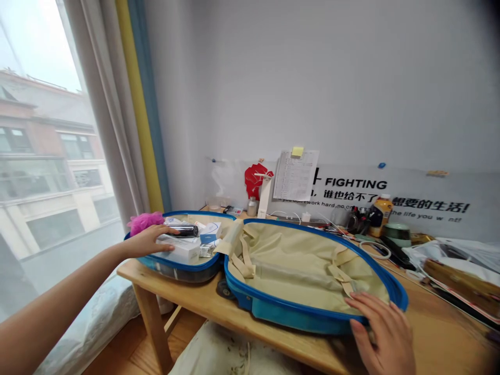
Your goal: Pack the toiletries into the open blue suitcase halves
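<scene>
Blue hard-shell suitcase (297, 315) lies opened flat on a wooden counter (195, 298), its two halves side by side and lined in beige cloth. The left half, nearer the window, holds a white box (183, 252), a black cylinder (187, 230) just behind it and a small blue-and-white box (211, 232) beside that. A pink puff (144, 221) sits at this half's far left rim.

The left hand (150, 240) reaches across from the window side. Its grip is spread, with the fingers laid flat on top of the white box and the thumb raised toward the black cylinder, closed round nothing.

The right half is bare but for its beige straps (245, 261). The right hand (385, 333) rests on this half's near rim at the right corner, fingers spread over the blue edge and pinching nothing.

Behind the suitcase, against the wall, stand an orange bottle (381, 213) and a pinned paper sheet (296, 175).
</scene>
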### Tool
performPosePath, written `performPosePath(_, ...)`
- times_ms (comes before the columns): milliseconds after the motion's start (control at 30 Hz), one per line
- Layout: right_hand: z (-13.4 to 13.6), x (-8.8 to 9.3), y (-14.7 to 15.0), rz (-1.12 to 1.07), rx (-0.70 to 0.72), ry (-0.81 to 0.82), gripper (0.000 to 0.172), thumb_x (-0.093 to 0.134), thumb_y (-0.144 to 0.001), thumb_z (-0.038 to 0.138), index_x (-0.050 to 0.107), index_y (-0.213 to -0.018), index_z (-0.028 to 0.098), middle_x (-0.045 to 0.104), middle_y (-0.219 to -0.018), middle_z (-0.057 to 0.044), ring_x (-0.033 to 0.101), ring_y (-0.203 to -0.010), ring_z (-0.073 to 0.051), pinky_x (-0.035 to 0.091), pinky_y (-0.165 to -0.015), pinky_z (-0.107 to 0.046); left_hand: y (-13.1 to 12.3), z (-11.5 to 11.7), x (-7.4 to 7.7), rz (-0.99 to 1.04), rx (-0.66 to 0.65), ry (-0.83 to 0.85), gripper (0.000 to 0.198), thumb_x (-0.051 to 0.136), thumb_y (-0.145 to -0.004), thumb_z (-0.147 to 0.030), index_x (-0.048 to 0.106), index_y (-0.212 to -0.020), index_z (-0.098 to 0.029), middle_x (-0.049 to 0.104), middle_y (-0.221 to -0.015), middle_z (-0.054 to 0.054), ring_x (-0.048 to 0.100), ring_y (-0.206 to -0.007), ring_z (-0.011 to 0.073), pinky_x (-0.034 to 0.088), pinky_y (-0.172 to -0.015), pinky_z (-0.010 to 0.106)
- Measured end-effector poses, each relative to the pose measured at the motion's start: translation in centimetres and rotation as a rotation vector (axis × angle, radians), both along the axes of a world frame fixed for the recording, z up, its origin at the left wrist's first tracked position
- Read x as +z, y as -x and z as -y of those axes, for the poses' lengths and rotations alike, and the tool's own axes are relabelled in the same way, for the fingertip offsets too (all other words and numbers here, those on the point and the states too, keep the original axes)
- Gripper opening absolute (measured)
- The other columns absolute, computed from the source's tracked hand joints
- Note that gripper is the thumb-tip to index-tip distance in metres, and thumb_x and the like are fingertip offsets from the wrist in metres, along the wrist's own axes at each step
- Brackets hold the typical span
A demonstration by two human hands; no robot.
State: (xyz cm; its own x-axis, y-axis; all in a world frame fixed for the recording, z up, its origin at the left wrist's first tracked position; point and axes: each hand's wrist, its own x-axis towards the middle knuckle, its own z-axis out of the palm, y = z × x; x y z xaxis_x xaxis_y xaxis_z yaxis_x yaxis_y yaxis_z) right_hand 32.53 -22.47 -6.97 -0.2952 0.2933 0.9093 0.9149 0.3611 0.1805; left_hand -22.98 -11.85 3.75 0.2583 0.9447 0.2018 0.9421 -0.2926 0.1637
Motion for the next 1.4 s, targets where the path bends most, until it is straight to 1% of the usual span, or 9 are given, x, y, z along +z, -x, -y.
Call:
performPosePath(133, -0.9, -1.8, -2.4, -0.050, -0.004, -0.030, 0.034, 0.029, -0.095, 0.039, 0.056, -0.104, 0.019, 0.063, -0.099, -0.011, 0.055, -0.105, -0.027, 0.034, -0.098, -0.046, -2.0, -0.6, 1.0, -0.078, -0.065, 0.230, 0.072, 0.062, -0.061, -0.064, 0.059, -0.122, -0.025, 0.060, -0.128, 0.002, 0.053, -0.116, 0.0236, 0.037, -0.101, 0.030)
performPosePath(267, -1.1, -2.8, -2.4, -0.108, 0.018, -0.001, 0.034, 0.031, -0.095, 0.038, 0.055, -0.109, 0.017, 0.062, -0.107, -0.013, 0.049, -0.119, -0.030, 0.031, -0.102, -0.049, -3.3, -0.3, 1.9, -0.087, -0.040, 0.262, 0.063, 0.066, -0.056, -0.049, 0.061, -0.114, -0.023, 0.065, -0.119, -0.001, 0.055, -0.108, 0.0204, 0.038, -0.096, 0.026)
performPosePath(400, -0.8, -2.9, -2.2, -0.140, 0.025, 0.008, 0.032, 0.034, -0.094, 0.036, 0.055, -0.111, 0.018, 0.062, -0.110, -0.012, 0.049, -0.121, -0.028, 0.031, -0.104, -0.049, -4.0, 0.5, 2.7, -0.087, -0.011, 0.267, 0.049, 0.062, -0.058, -0.042, 0.060, -0.103, -0.024, 0.069, -0.099, -0.006, 0.059, -0.092, 0.0159, 0.041, -0.083, 0.020)
performPosePath(533, -0.5, -2.7, -2.0, -0.154, 0.016, 0.016, 0.032, 0.034, -0.094, 0.037, 0.055, -0.113, 0.021, 0.063, -0.110, -0.009, 0.050, -0.120, -0.027, 0.033, -0.104, -0.048, -3.9, 1.4, 2.7, -0.072, 0.031, 0.213, 0.047, 0.055, -0.064, -0.046, 0.057, -0.105, -0.023, 0.069, -0.099, -0.004, 0.059, -0.089, 0.0170, 0.041, -0.080, 0.021)
performPosePath(733, -0.5, -2.9, -1.9, -0.184, 0.028, 0.014, 0.030, 0.035, -0.093, 0.034, 0.054, -0.113, 0.023, 0.063, -0.110, -0.009, 0.050, -0.120, -0.027, 0.033, -0.103, -0.049, -5.0, 2.3, 3.2, 0.112, 0.036, -0.080, 0.071, 0.051, -0.071, -0.070, 0.050, -0.122, -0.020, 0.062, -0.121, 0.006, 0.056, -0.110, 0.0267, 0.042, -0.093, 0.034)
performPosePath(900, -0.4, -2.9, -1.9, -0.188, 0.027, 0.031, 0.030, 0.035, -0.093, 0.033, 0.054, -0.114, 0.022, 0.063, -0.111, -0.009, 0.049, -0.121, -0.027, 0.033, -0.103, -0.049, -11.6, 3.0, 4.2, 0.144, -0.161, -0.141, 0.073, 0.050, -0.072, -0.074, 0.053, -0.122, -0.021, 0.061, -0.121, 0.009, 0.056, -0.109, 0.0303, 0.044, -0.094, 0.039)
performPosePath(1100, -0.5, -3.0, -1.8, -0.201, 0.040, 0.015, 0.029, 0.037, -0.092, 0.032, 0.054, -0.113, 0.022, 0.063, -0.110, -0.008, 0.050, -0.120, -0.026, 0.033, -0.104, -0.048, -22.6, 3.3, 2.9, 0.001, -0.522, -0.071, 0.055, 0.058, -0.081, -0.054, 0.048, -0.126, -0.025, 0.058, -0.124, 0.007, 0.056, -0.112, 0.0257, 0.043, -0.094, 0.036)
performPosePath(1233, -0.4, -2.9, -1.8, -0.197, 0.036, 0.028, 0.029, 0.038, -0.092, 0.031, 0.054, -0.113, 0.022, 0.063, -0.109, -0.008, 0.050, -0.119, -0.026, 0.033, -0.103, -0.049, -28.1, 2.6, 1.3, -0.165, -0.540, 0.000, 0.057, 0.059, -0.082, -0.054, 0.046, -0.129, -0.025, 0.057, -0.120, 0.008, 0.056, -0.112, 0.0262, 0.044, -0.092, 0.033)
performPosePath(1400, -0.2, -2.8, -1.7, -0.201, 0.044, 0.030, 0.028, 0.038, -0.091, 0.029, 0.054, -0.114, 0.022, 0.063, -0.109, -0.008, 0.050, -0.119, -0.025, 0.032, -0.104, -0.049, -31.7, 1.4, -1.1, -0.245, -0.549, 0.121, 0.058, 0.063, -0.079, -0.052, 0.046, -0.127, -0.023, 0.057, -0.123, 0.010, 0.058, -0.112, 0.0262, 0.046, -0.089, 0.032)
